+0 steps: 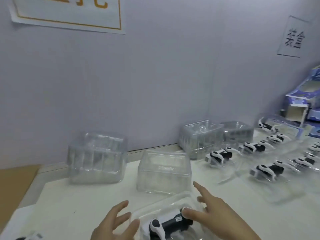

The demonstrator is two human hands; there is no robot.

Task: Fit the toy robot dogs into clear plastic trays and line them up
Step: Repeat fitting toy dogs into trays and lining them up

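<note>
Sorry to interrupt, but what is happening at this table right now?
A person is seating a toy robot dog in a clear tray. The right hand presses on the dog while the left hand hovers open beside the tray. Finished trayed dogs line the right side; stacks of empty trays wait behind.

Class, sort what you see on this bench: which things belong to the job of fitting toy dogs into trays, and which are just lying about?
Belongs to the job:
toy robot dog in its clear tray
left hand, right hand
stacks of empty trays
row of trayed dogs

Just lying about:
printed boxes
wall notices
brown cardboard
</note>
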